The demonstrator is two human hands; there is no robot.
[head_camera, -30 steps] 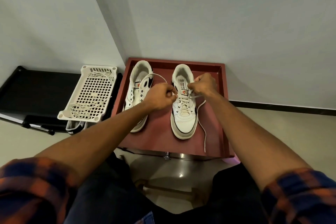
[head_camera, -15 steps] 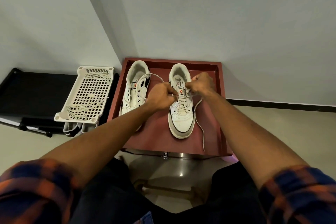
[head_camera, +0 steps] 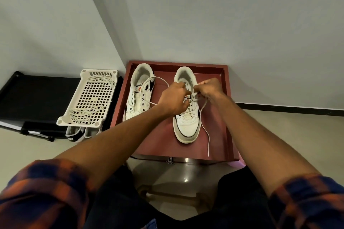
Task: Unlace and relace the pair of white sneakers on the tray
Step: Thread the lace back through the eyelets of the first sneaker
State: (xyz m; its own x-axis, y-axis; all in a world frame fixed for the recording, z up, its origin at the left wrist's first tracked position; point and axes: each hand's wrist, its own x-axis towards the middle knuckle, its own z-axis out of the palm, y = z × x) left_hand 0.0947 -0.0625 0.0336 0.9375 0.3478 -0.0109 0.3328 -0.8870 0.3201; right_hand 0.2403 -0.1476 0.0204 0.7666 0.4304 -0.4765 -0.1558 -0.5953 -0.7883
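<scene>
Two white sneakers stand on a dark red tray (head_camera: 226, 109). The left sneaker (head_camera: 138, 96) has bare eyelets and no lace through them. The right sneaker (head_camera: 187, 124) is laced over its lower eyelets. My left hand (head_camera: 174, 98) and my right hand (head_camera: 209, 89) meet over the right sneaker's tongue, each pinching the white lace (head_camera: 204, 128). One lace end trails down the tray to the right of the shoe; the other loops left, across the left sneaker. My fingers hide the upper eyelets.
A white perforated basket (head_camera: 87, 98) with a loose lace in it sits left of the tray on a black shelf (head_camera: 35, 95). Another pair of shoes (head_camera: 78, 135) pokes out under the basket. The wall corner rises right behind the tray. My knees are below the tray's front edge.
Both hands have shifted slightly up the right sneaker toward its tongue, still pinching the lace. The camera view moved a little.
</scene>
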